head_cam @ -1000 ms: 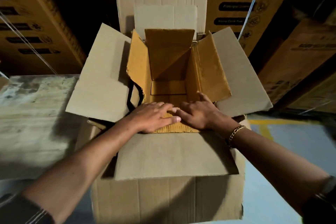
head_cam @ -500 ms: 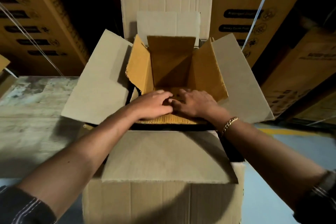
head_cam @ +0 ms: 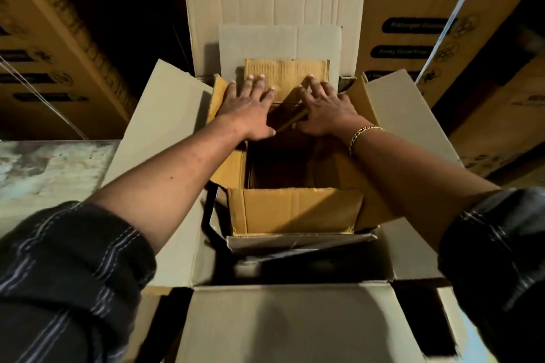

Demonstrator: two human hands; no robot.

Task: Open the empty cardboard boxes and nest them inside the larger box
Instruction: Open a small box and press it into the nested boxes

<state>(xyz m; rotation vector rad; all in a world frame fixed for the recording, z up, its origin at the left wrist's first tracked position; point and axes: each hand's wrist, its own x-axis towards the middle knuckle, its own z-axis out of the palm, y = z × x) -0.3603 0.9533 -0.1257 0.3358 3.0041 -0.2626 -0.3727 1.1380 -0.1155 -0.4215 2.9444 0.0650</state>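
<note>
The small yellow-brown box (head_cam: pixel 295 206) sat inside the larger grey box (head_cam: pixel 280 321), pushed toward the far side, with its mouth open and its inside dark and, as far as the view showed, empty. Its near flap (head_cam: pixel 295 211) stood up, turned toward the person. Half a second earlier both hands were lying on this near flap, at the front edge of the small box; in this moment they had moved across the opening to the far flap (head_cam: pixel 286 78). The left hand (head_cam: pixel 249 109) lay flat, fingers (head_cam: pixel 259 82) spread wide, on the far flap and the left side flap. The right hand (head_cam: pixel 327 110), with a gold bracelet (head_cam: pixel 364 134) at the wrist, was also flat and spread on the far flap and the right side flap. Neither hand closed around anything; they only pressed the cardboard outward against the tall back flap (head_cam: pixel 274 0) of the larger box.

I judged that the opening of this box was almost finished, because the four flaps were folded back. A dark gap remained in front of the small box. Around stood printed cartons (head_cam: pixel 427 9), and at the left a pale worn surface (head_cam: pixel 53 168).
</note>
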